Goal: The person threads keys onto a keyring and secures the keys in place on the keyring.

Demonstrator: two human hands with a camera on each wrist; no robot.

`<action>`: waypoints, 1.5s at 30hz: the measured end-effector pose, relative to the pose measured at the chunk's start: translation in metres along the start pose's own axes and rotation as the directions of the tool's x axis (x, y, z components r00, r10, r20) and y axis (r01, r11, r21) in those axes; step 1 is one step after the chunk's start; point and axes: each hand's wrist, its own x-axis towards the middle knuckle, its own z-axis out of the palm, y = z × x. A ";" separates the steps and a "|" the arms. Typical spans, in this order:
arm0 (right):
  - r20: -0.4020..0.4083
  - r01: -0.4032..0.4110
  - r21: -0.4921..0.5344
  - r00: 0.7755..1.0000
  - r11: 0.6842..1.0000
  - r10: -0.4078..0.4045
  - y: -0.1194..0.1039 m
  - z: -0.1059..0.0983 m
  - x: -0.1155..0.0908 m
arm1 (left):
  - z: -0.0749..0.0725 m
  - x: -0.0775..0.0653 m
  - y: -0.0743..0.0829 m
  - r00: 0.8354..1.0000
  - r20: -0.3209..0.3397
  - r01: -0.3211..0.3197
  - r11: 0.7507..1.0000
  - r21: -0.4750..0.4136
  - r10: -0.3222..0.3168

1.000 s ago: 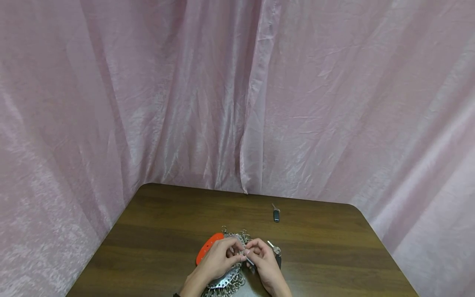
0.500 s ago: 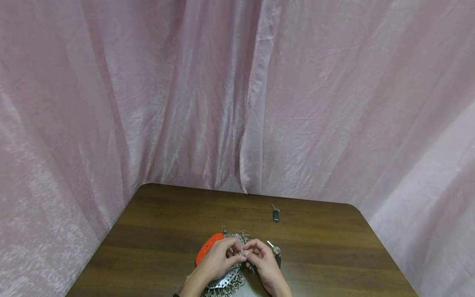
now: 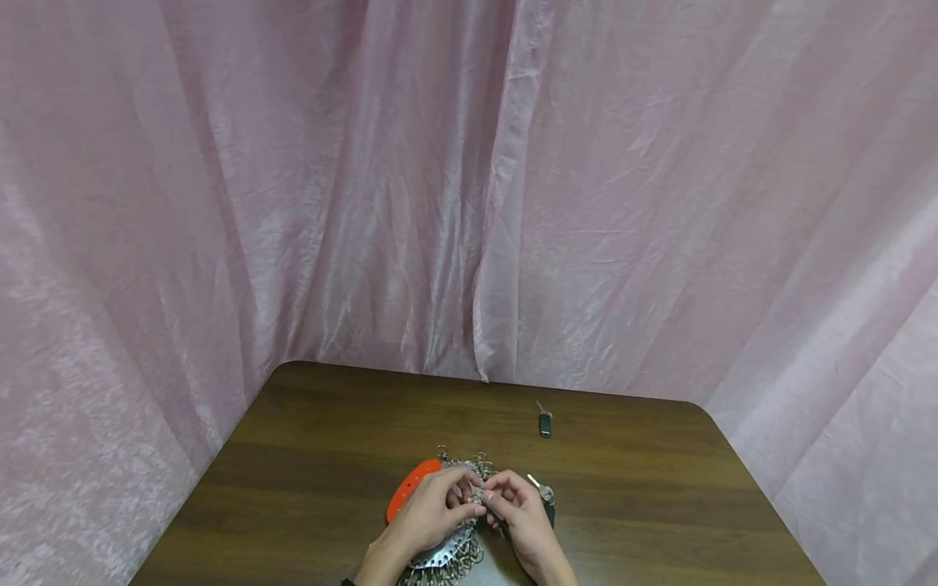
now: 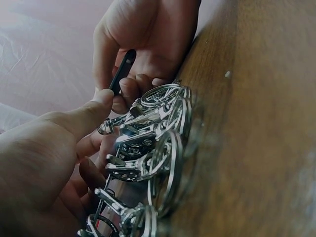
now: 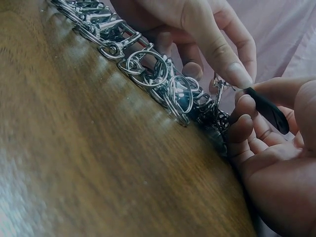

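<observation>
Over a round metal rack [image 3: 437, 555] hung with several key rings and clasps, both hands meet fingertip to fingertip. My right hand [image 3: 516, 513] pinches a slim black key fob [image 5: 269, 111] between thumb and fingers. At the fob's end my left hand [image 3: 440, 505] pinches a small metal key ring [image 5: 218, 86], mostly covered by its thumb and fingers. In the left wrist view, linked rings [image 4: 170, 163] and clasps hang below the left fingers, close to the wooden table [image 4: 256, 148]. An orange plate [image 3: 409, 488] with holes shows left of the left hand.
A key with a dark fob [image 3: 545, 425] lies farther back on the table. Right beside the right hand is another key [image 3: 541, 490] with a black fob partly behind the hand. A pink curtain [image 3: 410, 203] hangs behind the table's far edge.
Both hands stay nearly in place. The fob in the right fingers has turned, its pale face no longer showing, and more metal shows between the fingertips. The right fingers have shifted slightly.
</observation>
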 end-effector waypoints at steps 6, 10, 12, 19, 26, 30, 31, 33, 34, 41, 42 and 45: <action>0.001 -0.009 0.007 1.000 1.000 0.009 -0.001 0.001 0.000 | -0.001 0.000 0.000 1.000 0.008 0.007 1.000 0.009 -0.008; 0.002 -0.022 0.018 1.000 1.000 0.022 -0.002 0.001 -0.001 | -0.001 -0.001 0.001 1.000 0.007 -0.003 1.000 0.013 0.003; 0.003 -0.028 0.024 1.000 0.999 0.028 -0.002 0.001 -0.001 | -0.001 -0.002 0.001 1.000 0.005 -0.011 1.000 0.020 0.011; 0.013 -0.022 0.027 1.000 0.999 0.022 0.000 0.000 -0.001 | -0.001 -0.003 0.002 1.000 0.008 -0.026 0.999 0.029 0.026; 0.041 0.020 0.029 0.999 0.999 -0.021 0.000 -0.001 -0.002 | 0.000 -0.003 0.002 0.999 0.014 -0.030 0.999 0.027 0.030; 0.035 0.023 0.029 0.999 0.999 -0.024 -0.001 -0.001 -0.003 | 0.000 -0.002 0.002 1.000 0.015 -0.022 0.999 0.033 0.022; 0.031 0.024 0.029 0.999 0.999 -0.025 -0.002 -0.001 -0.003 | 0.000 -0.002 0.002 1.000 0.016 -0.018 0.999 0.031 0.018; 0.018 0.021 0.032 1.000 0.999 -0.022 -0.005 0.000 -0.003 | -0.001 0.000 0.003 1.000 0.017 -0.011 1.000 0.024 0.011; 0.011 0.021 0.033 1.000 0.999 -0.021 -0.006 0.000 -0.003 | -0.001 0.001 0.004 1.000 0.019 -0.008 1.000 0.019 0.008; -0.004 0.037 0.013 0.999 0.999 -0.037 -0.007 0.002 -0.002 | -0.002 0.002 0.006 1.000 0.009 -0.015 0.999 0.030 0.015; -0.001 0.036 0.002 0.999 0.999 -0.036 -0.007 0.002 -0.003 | -0.002 0.001 0.006 1.000 0.010 -0.008 0.999 0.033 0.008; 0.006 0.028 -0.044 1.000 0.999 -0.028 -0.006 0.004 -0.006 | -0.002 -0.003 0.007 1.000 0.024 0.014 0.999 0.039 -0.014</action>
